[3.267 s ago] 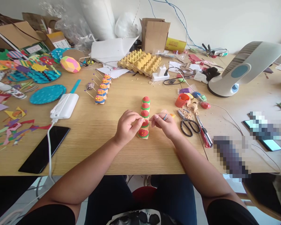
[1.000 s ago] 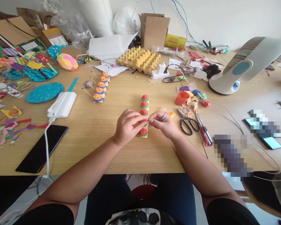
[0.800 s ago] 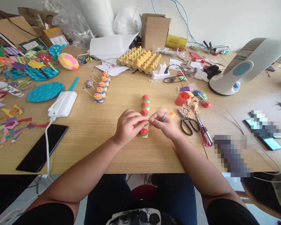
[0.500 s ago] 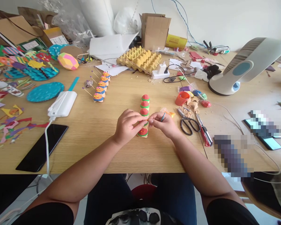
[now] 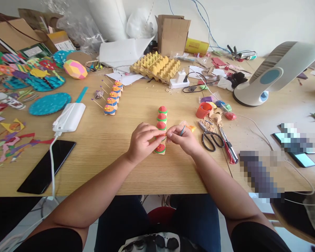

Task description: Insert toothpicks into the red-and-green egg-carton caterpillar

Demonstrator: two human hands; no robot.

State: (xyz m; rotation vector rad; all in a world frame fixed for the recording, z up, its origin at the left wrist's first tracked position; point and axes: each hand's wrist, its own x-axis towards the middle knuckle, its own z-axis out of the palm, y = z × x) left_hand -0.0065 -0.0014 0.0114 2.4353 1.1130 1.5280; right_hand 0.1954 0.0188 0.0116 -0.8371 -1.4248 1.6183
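Observation:
A caterpillar made of egg-carton cups [image 5: 162, 119], painted red with green bands, lies in a row on the wooden table [image 5: 115, 161]. My left hand [image 5: 141, 141] and my right hand [image 5: 185, 139] meet just above its near end. Both pinch a tiny orange bit between thumb and fingertips. A small blue piece sticks out between the fingers of my right hand. The near cup [image 5: 160, 148] with a painted face shows below the fingertips.
An orange-and-blue caterpillar [image 5: 112, 99] with toothpicks lies further left. Scissors [image 5: 211, 138], a red cutter [image 5: 229, 148] and an orange cup [image 5: 203, 110] sit to the right. A black phone [image 5: 46, 166], white power bank [image 5: 69, 117], yellow egg tray [image 5: 156, 66] and fan [image 5: 275, 71] surround the middle.
The hands have drawn slightly closer, their fingertips now meeting over the caterpillar's near end. Nothing else has moved.

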